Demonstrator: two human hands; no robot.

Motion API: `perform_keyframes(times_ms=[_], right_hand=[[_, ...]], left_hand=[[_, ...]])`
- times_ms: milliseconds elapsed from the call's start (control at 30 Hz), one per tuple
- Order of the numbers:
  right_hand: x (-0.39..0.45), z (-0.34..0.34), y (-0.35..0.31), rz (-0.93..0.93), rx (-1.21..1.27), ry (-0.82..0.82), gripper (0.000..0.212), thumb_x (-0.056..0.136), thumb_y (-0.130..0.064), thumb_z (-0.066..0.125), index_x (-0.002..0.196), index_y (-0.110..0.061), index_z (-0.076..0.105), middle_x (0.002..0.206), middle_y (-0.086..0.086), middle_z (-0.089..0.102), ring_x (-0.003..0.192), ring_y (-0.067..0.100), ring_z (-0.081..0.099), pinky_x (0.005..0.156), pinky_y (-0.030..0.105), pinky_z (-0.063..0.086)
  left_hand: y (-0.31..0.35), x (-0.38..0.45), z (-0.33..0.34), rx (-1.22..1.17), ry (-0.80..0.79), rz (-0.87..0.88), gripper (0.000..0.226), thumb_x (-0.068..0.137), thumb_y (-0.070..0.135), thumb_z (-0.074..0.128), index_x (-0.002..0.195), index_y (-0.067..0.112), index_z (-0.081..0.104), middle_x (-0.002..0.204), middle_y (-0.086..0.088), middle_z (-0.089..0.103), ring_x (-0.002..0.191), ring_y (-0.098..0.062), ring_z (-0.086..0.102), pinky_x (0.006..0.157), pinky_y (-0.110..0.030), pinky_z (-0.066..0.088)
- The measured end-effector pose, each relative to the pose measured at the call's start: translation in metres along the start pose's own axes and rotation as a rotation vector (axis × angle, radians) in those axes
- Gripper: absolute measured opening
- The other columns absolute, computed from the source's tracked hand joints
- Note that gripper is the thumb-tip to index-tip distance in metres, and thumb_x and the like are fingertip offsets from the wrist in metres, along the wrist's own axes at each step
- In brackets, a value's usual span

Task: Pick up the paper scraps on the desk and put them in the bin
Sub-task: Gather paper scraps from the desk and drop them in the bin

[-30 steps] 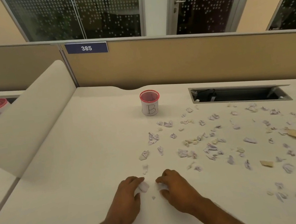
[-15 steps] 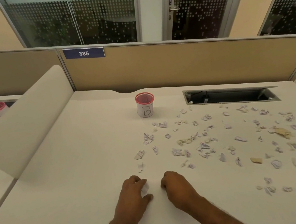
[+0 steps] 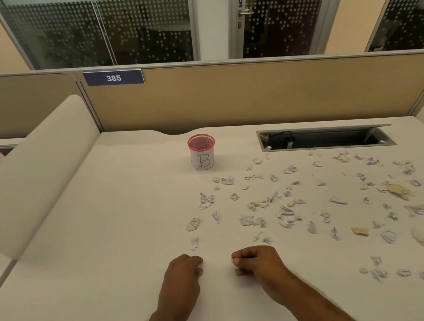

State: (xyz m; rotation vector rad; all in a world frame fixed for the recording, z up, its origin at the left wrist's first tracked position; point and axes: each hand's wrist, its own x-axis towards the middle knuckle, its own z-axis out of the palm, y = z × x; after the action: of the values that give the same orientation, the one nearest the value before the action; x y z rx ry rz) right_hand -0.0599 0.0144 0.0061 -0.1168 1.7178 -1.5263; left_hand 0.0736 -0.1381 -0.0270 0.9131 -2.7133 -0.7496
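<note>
Gone from the bench [image 3: 89, 260] between the two hands: the near scraps that lay under the fingertips a second ago. Both fists now curled tighter and drawn slightly apart. Left hand [image 3: 179, 280] knuckles-up, fingers folded under, a sliver of white just visible at the fingertips; probably clamped on a scrap, though mostly hidden. Right hand [image 3: 259, 264] pinching a small white scrap [image 3: 235, 262] between thumb and curled fingers, plainly closed on it.

For the step in hand, judged from this: keep both grips closed and lift straight up before travelling, so no piece slips out. Carry forward to the red-rimmed mesh bin marked "B" [image 3: 202, 152], standing upright well ahead, slightly right of the left hand. Release only once directly over the rim; light paper drifts, so go low.

Farther out, nothing shifted: a thin strip [image 3: 194, 243] just beyond the left hand, a crumpled piece [image 3: 193, 224] past it, then the wide scatter of paper scraps [image 3: 283, 211] spreading right, with a few tan ones [image 3: 398, 189] among them. Most of the job clearly left. Behind, an open cable tray [image 3: 324, 138] by the partition; worth keeping scraps from falling in there.
</note>
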Motion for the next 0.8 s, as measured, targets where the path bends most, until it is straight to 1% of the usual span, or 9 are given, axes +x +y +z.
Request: perform_keyframes(times_ms=[100, 167, 267, 333, 433, 533, 600, 700, 800], right_hand=[[0.003, 0.001, -0.003, 0.025, 0.089, -0.001, 0.008, 0.077, 0.006, 0.071, 0.084, 0.003, 0.074, 0.079, 0.01, 0.072, 0.067, 0.023, 0.065, 0.07, 0.029, 0.056], [0.004, 0.001, -0.004, 0.033, 0.139, -0.005, 0.008, 0.077, 0.008, 0.07, 0.083, 0.004, 0.073, 0.08, 0.012, 0.072, 0.069, 0.024, 0.065, 0.071, 0.03, 0.056], [0.004, 0.003, -0.007, 0.043, 0.2, -0.037, 0.009, 0.077, 0.01, 0.069, 0.081, 0.003, 0.074, 0.081, 0.013, 0.072, 0.07, 0.024, 0.065, 0.068, 0.029, 0.056], [0.004, 0.006, -0.008, 0.046, 0.22, -0.074, 0.009, 0.076, 0.009, 0.07, 0.082, 0.004, 0.074, 0.082, 0.015, 0.071, 0.071, 0.025, 0.066, 0.069, 0.029, 0.056], [0.001, 0.013, -0.012, 0.061, 0.21, -0.17, 0.01, 0.078, 0.008, 0.065, 0.079, 0.002, 0.073, 0.084, 0.018, 0.071, 0.075, 0.024, 0.068, 0.072, 0.03, 0.056], [0.003, 0.019, -0.013, 0.094, 0.322, -0.199, 0.017, 0.08, 0.009, 0.05, 0.08, 0.002, 0.066, 0.09, 0.024, 0.069, 0.083, 0.03, 0.07, 0.074, 0.034, 0.056], [0.005, 0.021, -0.013, 0.14, 0.49, -0.198, 0.015, 0.078, 0.005, 0.05, 0.084, 0.005, 0.064, 0.093, 0.028, 0.067, 0.086, 0.037, 0.069, 0.073, 0.038, 0.057], [0.006, 0.024, -0.016, 0.207, 0.684, -0.216, 0.023, 0.08, -0.006, 0.052, 0.092, 0.008, 0.066, 0.097, 0.03, 0.066, 0.085, 0.04, 0.067, 0.07, 0.04, 0.057], [0.01, 0.028, -0.017, 0.253, 0.773, -0.193, 0.031, 0.089, -0.02, 0.056, 0.076, 0.003, 0.072, 0.079, 0.021, 0.067, 0.074, 0.034, 0.07, 0.064, 0.037, 0.058]], left_hand=[[0.001, 0.0, 0.003, -0.038, -0.013, -0.063, 0.028, 0.094, 0.011, 0.055, 0.117, 0.019, 0.067, 0.107, 0.004, 0.066, 0.104, -0.015, 0.058, 0.084, -0.018, 0.037], [0.007, 0.001, 0.001, -0.144, -0.004, -0.144, 0.025, 0.093, 0.011, 0.059, 0.114, 0.019, 0.068, 0.107, 0.006, 0.067, 0.101, -0.011, 0.061, 0.083, -0.015, 0.038], [0.025, 0.002, -0.007, -0.398, 0.03, -0.224, 0.022, 0.087, 0.009, 0.069, 0.103, 0.024, 0.07, 0.091, 0.009, 0.07, 0.085, -0.006, 0.063, 0.073, -0.004, 0.038], [0.04, 0.002, -0.012, -0.558, 0.033, -0.237, 0.025, 0.084, 0.008, 0.073, 0.096, 0.03, 0.069, 0.076, 0.006, 0.068, 0.074, -0.002, 0.062, 0.068, -0.005, 0.042], [0.061, 0.002, -0.017, -0.741, 0.0, -0.219, 0.027, 0.083, 0.006, 0.073, 0.097, 0.029, 0.068, 0.072, 0.003, 0.069, 0.067, -0.002, 0.064, 0.064, -0.01, 0.047], [0.075, 0.003, -0.016, -0.784, 0.015, -0.209, 0.027, 0.082, 0.006, 0.073, 0.095, 0.028, 0.068, 0.073, 0.006, 0.071, 0.067, -0.006, 0.067, 0.061, -0.012, 0.049], [0.079, 0.005, -0.016, -0.8, 0.037, -0.21, 0.027, 0.078, 0.006, 0.076, 0.093, 0.027, 0.069, 0.073, 0.005, 0.072, 0.068, -0.007, 0.068, 0.062, -0.011, 0.049], [0.082, 0.006, -0.012, -0.749, 0.042, -0.158, 0.03, 0.073, 0.005, 0.078, 0.088, 0.029, 0.07, 0.074, 0.011, 0.072, 0.071, -0.004, 0.067, 0.064, -0.008, 0.047], [0.086, 0.005, -0.006, -0.67, 0.058, -0.08, 0.036, 0.065, 0.007, 0.079, 0.086, 0.034, 0.067, 0.082, 0.019, 0.068, 0.072, -0.003, 0.062, 0.063, -0.01, 0.046]])
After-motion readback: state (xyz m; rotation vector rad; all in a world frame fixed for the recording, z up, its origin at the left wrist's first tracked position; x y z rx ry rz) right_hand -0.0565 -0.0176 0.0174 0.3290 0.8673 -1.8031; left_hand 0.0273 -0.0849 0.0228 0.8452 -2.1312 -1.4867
